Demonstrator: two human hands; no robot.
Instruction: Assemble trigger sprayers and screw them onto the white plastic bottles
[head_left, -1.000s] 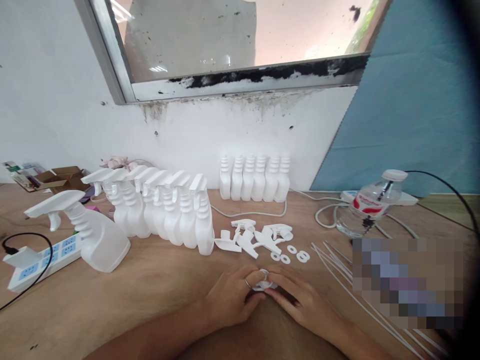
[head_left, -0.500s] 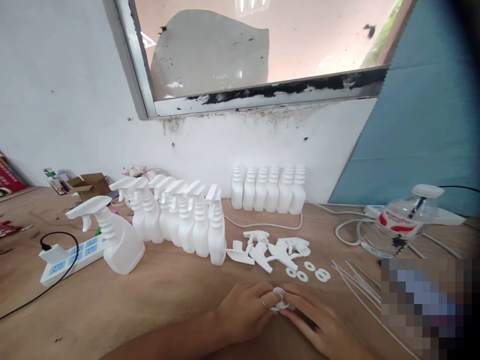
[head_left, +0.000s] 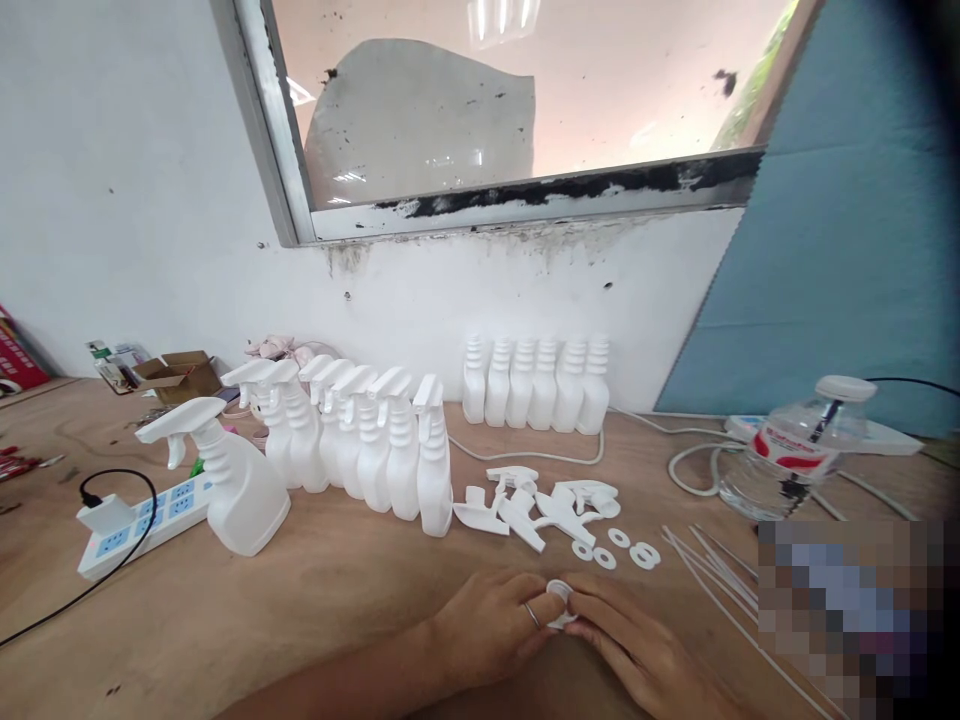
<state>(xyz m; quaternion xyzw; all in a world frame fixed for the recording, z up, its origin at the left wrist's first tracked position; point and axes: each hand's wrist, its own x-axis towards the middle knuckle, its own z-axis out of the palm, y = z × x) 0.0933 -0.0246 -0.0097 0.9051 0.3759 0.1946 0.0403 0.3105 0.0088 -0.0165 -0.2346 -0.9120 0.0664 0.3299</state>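
Observation:
Both hands are closed on a white spray head (head_left: 559, 592) at the bottom centre; only its round collar end shows, and the rest is hidden by fingers. My left hand (head_left: 495, 620), with a ring on one finger, grips it from the left. From the right, my right hand (head_left: 630, 630) pinches the same piece. Just beyond the hands lie several loose white trigger spray heads (head_left: 566, 512) in a heap. Several flat white ring washers (head_left: 604, 558) are scattered on the wooden table (head_left: 337, 600) between that heap and my right hand.
White bottles with spray heads (head_left: 371, 460) stand in a group at left, one bottle (head_left: 247, 500) nearer me. Bottles without spray heads (head_left: 536, 390) line the wall. A power strip (head_left: 150, 530), thin white tubes (head_left: 712, 575), a clear water bottle (head_left: 795, 450) and a cardboard box (head_left: 180, 378) also lie about.
The whole view has shifted slightly downward. Both hands keep hold of the spray head, its round end turned a little more toward the camera.

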